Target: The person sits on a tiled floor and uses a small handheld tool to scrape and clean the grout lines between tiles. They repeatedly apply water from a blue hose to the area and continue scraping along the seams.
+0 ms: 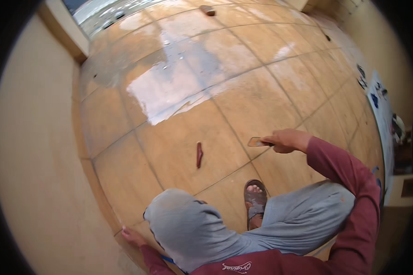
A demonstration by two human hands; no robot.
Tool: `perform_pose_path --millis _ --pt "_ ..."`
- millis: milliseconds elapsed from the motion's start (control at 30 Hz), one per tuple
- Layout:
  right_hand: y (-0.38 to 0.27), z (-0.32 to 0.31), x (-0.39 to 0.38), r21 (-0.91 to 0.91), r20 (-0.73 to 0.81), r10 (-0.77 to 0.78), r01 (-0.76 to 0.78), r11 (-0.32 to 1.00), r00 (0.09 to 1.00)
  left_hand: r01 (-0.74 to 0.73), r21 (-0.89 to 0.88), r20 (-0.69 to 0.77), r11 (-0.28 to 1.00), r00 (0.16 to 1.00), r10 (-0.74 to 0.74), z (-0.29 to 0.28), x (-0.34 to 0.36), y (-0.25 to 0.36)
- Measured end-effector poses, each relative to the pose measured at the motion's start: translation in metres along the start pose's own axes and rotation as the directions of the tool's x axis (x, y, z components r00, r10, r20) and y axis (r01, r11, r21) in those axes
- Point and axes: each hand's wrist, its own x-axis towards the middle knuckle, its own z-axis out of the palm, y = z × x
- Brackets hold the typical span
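Note:
My right hand (287,141) is closed round the dark handle of a scraper (257,142), whose flat blade points left above the tiles. My left hand (132,239) is low at the left, beside the skirting (88,172), fingers bent together; what they hold, if anything, is too small to make out. Between my hands and farther forward, a slim reddish-brown tool (199,155) lies on a tan floor tile (215,119). My sandalled foot (255,204) rests below the scraper. A glossy wet patch (151,91) spreads over the tiles ahead.
A wall (34,151) runs along my left to an opening (98,11). A brick-like block (207,10) sits at the far floor. A light sheet (376,101) with assorted items lies along the right, near a pale wall (381,41).

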Motion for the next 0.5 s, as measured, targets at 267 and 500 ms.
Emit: perform_pose_path --millis 267,500 --pt "0.050 0.062 -0.066 0.030 -0.096 0.291 -0.290 0.957 0.952 0.353 -0.318 -0.365 0.880 0.812 -0.457 -0.023 0.057 -0.077" --pt "0.062 0.041 -0.043 -0.216 -0.182 0.186 -0.224 0.951 0.966 0.415 -0.232 -0.418 0.880 0.775 -0.475 -0.057 0.033 -0.062"
